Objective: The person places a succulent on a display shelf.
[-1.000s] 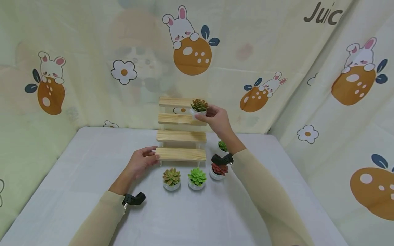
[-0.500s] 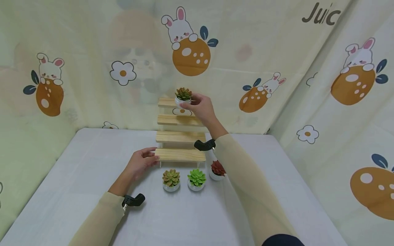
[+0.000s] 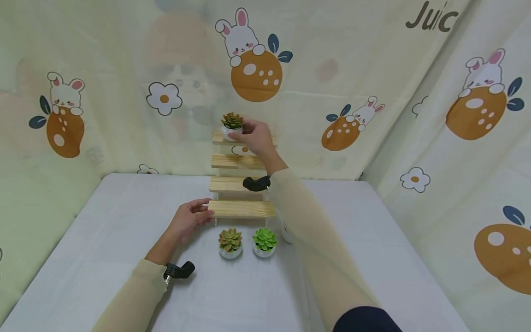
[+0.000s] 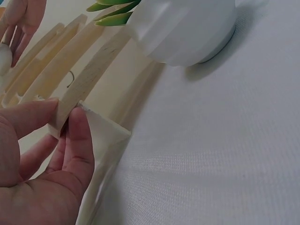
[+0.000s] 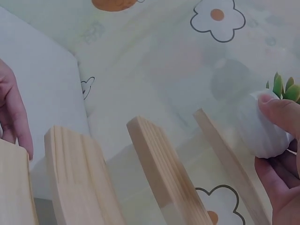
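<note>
A small white ceramic pot holding a green-and-rust succulent [image 3: 232, 126] was grasped by the right hand [image 3: 255, 137], the fingers [image 5: 276, 110] being curled round its side, and the pot was held at the left end of the top step of a four-step pale wooden display stand [image 3: 242, 208]; whether its base was resting on the board could not be told. The left end of the lowest step was pinched by the left hand [image 3: 190, 220], with the thumb [image 4: 79, 140] pressed against the board's end and the fingers laid along its upper face. Just in front of the stand, on the white cloth-covered table [image 3: 103, 240], two more white pots were stood side by side, one with an olive-brown succulent [image 3: 230, 242] and one with a bright green succulent [image 3: 264, 241]. Part of another white pot [image 3: 285, 234] was seen beside them, mostly hidden behind the right forearm. The scene was backed by a pale curtain printed with rabbits and flowers [image 3: 373, 69].
</note>
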`<act>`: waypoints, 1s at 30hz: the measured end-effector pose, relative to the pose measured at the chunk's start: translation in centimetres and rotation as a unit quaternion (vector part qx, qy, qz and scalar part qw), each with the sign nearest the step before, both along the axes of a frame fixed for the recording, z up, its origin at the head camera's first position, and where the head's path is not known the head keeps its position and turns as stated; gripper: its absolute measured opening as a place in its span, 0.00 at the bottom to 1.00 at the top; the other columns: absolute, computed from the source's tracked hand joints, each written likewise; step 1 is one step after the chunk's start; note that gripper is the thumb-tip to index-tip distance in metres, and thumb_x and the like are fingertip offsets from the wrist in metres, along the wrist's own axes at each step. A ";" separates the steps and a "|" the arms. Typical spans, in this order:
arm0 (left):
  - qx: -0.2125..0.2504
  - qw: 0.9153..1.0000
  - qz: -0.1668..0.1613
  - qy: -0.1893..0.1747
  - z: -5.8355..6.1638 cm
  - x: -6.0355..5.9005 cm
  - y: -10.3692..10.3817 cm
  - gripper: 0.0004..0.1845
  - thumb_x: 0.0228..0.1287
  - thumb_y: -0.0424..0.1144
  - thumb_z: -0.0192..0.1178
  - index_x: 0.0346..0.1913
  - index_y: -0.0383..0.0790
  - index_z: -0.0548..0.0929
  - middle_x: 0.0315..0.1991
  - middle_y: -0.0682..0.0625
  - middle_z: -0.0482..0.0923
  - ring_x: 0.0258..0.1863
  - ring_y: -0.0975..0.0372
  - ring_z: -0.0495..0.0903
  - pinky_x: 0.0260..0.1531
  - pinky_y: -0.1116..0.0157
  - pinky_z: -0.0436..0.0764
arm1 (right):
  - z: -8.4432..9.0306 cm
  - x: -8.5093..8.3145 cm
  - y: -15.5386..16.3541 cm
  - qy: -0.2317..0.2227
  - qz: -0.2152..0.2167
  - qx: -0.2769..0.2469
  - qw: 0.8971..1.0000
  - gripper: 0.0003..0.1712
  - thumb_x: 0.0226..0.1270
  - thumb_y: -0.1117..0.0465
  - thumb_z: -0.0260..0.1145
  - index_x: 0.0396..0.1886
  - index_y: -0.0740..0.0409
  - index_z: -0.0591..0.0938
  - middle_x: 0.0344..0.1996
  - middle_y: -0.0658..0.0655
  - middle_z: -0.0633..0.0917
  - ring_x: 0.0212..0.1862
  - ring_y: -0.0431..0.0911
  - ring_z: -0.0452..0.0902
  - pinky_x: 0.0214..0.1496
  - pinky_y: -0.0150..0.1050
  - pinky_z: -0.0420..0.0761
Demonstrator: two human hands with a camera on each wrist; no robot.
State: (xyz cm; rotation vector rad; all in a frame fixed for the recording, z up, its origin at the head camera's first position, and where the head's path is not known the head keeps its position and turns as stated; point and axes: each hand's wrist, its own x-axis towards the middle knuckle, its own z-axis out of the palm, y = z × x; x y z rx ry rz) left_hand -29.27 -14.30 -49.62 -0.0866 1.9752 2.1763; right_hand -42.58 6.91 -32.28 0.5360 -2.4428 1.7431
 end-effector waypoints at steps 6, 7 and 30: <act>0.006 1.000 0.000 -0.002 -0.2 0.0 -0.1 0.30 0.70 0.26 0.62 0.73 0.30 0.69 0.48 0.45 0.76 0.39 0.63 0.84 0.45 0.68 0.90 | -0.4 -0.7 -1.0 -0.007 -0.017 0.019 1.000 0.27 0.61 0.55 0.79 0.58 0.58 0.84 0.50 0.58 0.88 0.48 0.45 0.83 0.52 0.41 0.88; 0.005 1.000 0.001 -0.003 -0.1 0.0 -0.1 0.30 0.70 0.26 0.62 0.73 0.30 0.69 0.48 0.45 0.76 0.39 0.63 0.84 0.45 0.68 0.90 | -0.4 -0.8 -1.1 -0.008 -0.018 0.018 1.000 0.26 0.61 0.55 0.79 0.58 0.59 0.85 0.50 0.58 0.88 0.47 0.44 0.83 0.50 0.38 0.87; 0.012 1.000 0.000 0.002 -0.1 0.1 0.0 0.30 0.70 0.25 0.61 0.73 0.29 0.68 0.48 0.45 0.76 0.40 0.64 0.84 0.46 0.69 0.89 | -0.6 -0.9 -3.0 -0.020 -0.096 0.024 0.995 0.29 0.61 0.54 0.79 0.60 0.59 0.84 0.55 0.56 0.87 0.56 0.45 0.82 0.62 0.40 0.84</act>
